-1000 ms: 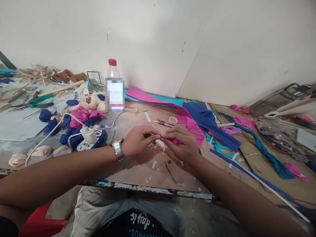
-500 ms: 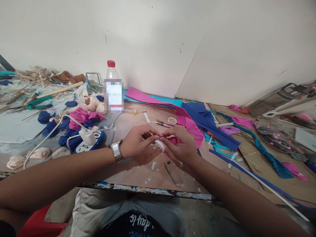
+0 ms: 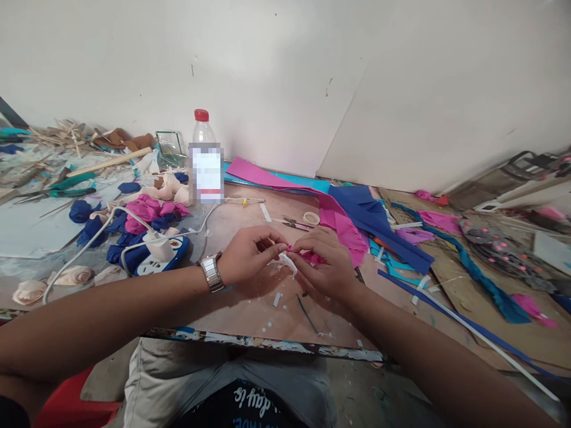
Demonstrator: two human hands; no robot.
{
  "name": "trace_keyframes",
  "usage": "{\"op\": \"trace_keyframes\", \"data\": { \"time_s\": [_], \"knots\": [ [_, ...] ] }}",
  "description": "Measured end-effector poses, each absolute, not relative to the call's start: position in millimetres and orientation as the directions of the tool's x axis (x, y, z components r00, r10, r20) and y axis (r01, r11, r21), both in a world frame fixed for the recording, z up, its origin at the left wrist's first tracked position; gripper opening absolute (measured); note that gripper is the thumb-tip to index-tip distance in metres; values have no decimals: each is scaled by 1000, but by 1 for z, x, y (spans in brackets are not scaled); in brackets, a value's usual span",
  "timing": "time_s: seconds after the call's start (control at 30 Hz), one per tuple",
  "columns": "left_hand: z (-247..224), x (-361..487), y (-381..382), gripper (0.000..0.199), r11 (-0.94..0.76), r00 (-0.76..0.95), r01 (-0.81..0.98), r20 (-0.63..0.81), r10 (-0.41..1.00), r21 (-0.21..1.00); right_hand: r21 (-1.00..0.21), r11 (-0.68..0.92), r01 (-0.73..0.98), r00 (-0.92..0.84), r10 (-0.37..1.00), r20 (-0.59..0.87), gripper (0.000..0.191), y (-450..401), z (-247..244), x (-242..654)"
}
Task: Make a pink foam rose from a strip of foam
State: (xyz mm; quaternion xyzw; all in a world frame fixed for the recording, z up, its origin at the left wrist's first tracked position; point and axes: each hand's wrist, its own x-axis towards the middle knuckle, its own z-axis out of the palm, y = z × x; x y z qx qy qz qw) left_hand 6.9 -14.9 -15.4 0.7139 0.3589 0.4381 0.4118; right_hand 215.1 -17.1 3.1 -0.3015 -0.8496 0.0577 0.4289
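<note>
Your right hand (image 3: 325, 260) has shifted its fingers slightly; a bit more pink material (image 3: 289, 248) now shows by your left hand (image 3: 247, 254).

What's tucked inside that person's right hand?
Some crumpled pink material: it shows within the right hand, and a bit peeks out where that meets the left hand. The rest is covered, so its full shape can't be seen.

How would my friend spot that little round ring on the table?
Start at the red-capped bottle on the table, then go right to the long pink sheet. Just left of where it bends near the right hand, beside a thin dark tool, lies the ring. It's pale and circular, unlike the flat sheet or narrow tool.
</note>
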Motion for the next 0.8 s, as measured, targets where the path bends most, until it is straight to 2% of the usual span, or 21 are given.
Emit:
{"op": "trace_keyframes", "data": {
  "time_s": [0.23,0.47,0.63,0.8],
  "knots": [
    [-14,9,-16,24,-366,412,76,305,859,928,-352,814,462,-445,556,702,8,-17,3,216],
    [-14,9,-16,24,-382,414,92,314,854,920,-352,817,456,-451,553,701,8,-17,2,216],
    [-11,8,-17,21,-450,408,114,371,834,886,-354,815,459,-438,554,708,7,-17,2,216],
    [-11,5,-17,18,-572,402,180,471,785,800,-348,816,462,-431,550,716,8,-16,1,216]
  ]
}}
